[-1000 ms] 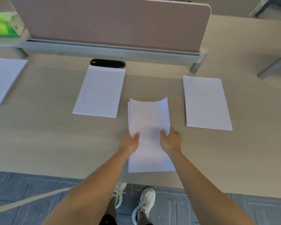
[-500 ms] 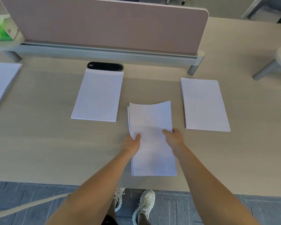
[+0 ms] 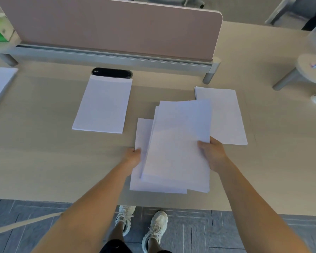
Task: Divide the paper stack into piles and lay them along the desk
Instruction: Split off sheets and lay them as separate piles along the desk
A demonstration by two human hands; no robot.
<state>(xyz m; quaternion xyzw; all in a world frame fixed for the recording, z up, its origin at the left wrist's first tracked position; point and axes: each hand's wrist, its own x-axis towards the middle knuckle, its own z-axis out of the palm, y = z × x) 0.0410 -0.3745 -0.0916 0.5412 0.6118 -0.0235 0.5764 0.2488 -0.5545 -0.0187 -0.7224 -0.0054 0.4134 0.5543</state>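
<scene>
While my left hand [image 3: 133,157] pinches the left edge of the stack [image 3: 144,132], a batch comes free.
Since a second ago my right hand [image 3: 214,154], clamped on the batch [image 3: 179,139], has lifted it rightward, overlapping the right pile [image 3: 228,115]. Stack stays at the front of the desk [image 3: 44,152]; another pile looks due.

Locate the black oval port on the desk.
Head view, left of centre: the black oval port lies between the pink divider and the far edge of a paper pile.
</scene>
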